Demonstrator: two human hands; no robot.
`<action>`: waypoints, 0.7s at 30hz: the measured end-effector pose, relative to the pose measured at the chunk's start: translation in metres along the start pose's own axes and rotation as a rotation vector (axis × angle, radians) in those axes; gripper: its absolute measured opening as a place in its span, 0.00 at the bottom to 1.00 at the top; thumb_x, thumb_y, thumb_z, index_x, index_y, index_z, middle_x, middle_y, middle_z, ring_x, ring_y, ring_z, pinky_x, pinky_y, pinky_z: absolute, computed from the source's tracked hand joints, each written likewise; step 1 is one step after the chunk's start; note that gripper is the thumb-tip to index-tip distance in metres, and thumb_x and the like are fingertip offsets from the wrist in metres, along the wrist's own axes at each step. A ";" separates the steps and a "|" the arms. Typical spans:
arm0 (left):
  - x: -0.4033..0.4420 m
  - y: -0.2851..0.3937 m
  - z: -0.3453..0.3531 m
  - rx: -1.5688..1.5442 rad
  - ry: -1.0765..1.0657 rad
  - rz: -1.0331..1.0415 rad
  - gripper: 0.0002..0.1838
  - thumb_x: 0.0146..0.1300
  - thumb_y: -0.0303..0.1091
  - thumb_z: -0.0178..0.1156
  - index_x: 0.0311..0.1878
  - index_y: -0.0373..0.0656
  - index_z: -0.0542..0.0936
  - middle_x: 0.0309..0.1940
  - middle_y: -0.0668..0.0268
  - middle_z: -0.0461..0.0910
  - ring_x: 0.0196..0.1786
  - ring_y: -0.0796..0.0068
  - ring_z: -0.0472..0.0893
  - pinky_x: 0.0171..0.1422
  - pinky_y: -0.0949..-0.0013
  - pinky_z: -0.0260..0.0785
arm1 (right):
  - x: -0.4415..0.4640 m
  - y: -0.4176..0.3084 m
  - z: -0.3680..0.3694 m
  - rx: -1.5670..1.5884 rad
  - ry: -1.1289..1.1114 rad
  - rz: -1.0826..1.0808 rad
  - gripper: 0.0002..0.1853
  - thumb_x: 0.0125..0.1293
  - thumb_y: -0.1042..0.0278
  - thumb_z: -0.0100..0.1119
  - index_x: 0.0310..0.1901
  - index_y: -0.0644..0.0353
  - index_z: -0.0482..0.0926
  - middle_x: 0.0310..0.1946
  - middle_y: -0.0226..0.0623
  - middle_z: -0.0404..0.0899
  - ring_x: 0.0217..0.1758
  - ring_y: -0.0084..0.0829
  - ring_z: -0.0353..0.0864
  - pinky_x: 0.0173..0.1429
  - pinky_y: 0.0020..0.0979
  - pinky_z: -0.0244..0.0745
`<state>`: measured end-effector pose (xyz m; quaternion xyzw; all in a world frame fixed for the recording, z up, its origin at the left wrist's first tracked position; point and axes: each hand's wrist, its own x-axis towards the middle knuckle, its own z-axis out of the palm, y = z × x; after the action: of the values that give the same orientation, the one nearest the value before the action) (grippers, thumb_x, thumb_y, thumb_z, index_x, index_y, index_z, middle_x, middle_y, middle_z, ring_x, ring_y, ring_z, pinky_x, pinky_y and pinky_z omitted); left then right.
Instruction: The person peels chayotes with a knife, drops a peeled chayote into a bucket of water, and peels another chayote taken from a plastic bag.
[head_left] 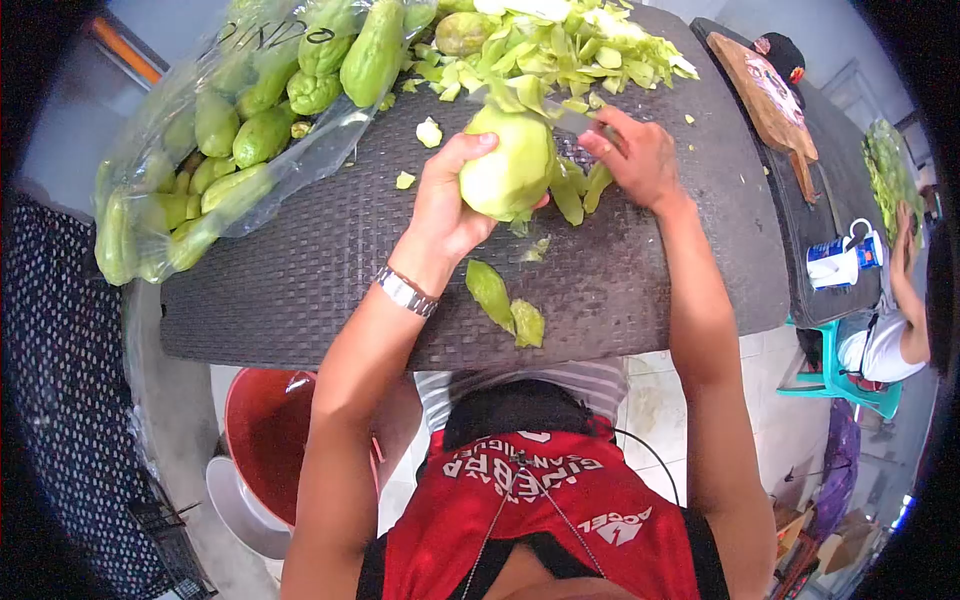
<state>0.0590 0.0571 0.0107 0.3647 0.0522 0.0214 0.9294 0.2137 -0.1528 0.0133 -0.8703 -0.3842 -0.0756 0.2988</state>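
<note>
A mostly peeled pale green chayote (508,165) rests in my left hand (450,205), with the thumb along its side and the fingers underneath. My right hand (640,155) is closed around a small knife (570,120), its blade against the top of the chayote. The handle is mostly hidden by my fingers. Strips of peel (568,190) hang or lie just below the blade, beside the chayote. Nearer the table's front edge lie two more pieces of peel (488,293). A heap of peelings (590,60) spreads over the far side of the dark woven-pattern table (400,310).
Unpeeled chayotes (262,137) fill a clear plastic bag (335,150) at the left. Below the table stand a red bucket (265,440) and a white basin (235,510). On the right-hand table are a wooden board (765,95) and a mug (860,245); another person (890,340) sits there.
</note>
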 end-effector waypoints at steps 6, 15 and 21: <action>0.006 0.010 -0.002 -0.154 0.029 0.063 0.31 0.69 0.52 0.60 0.68 0.42 0.74 0.59 0.55 0.82 0.61 0.55 0.83 0.65 0.43 0.76 | 0.005 0.010 -0.008 -0.105 0.094 0.314 0.33 0.68 0.25 0.57 0.36 0.54 0.83 0.24 0.44 0.83 0.35 0.50 0.87 0.41 0.47 0.77; 0.017 0.009 -0.019 -0.187 0.192 0.129 0.26 0.76 0.54 0.55 0.65 0.45 0.77 0.60 0.61 0.83 0.60 0.58 0.82 0.65 0.47 0.74 | -0.007 -0.045 0.008 0.140 -0.073 0.322 0.32 0.67 0.30 0.61 0.40 0.59 0.83 0.24 0.45 0.83 0.34 0.49 0.88 0.42 0.46 0.79; 0.018 -0.003 -0.025 -0.306 0.222 0.109 0.25 0.71 0.52 0.62 0.62 0.46 0.79 0.55 0.64 0.84 0.57 0.64 0.84 0.61 0.56 0.78 | -0.024 -0.078 0.019 0.085 -0.046 -0.051 0.31 0.61 0.29 0.68 0.38 0.55 0.78 0.19 0.34 0.82 0.25 0.43 0.87 0.33 0.43 0.80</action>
<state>0.0742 0.0729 -0.0108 0.2168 0.1305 0.1195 0.9600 0.1394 -0.1158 0.0256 -0.8482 -0.4159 -0.0470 0.3245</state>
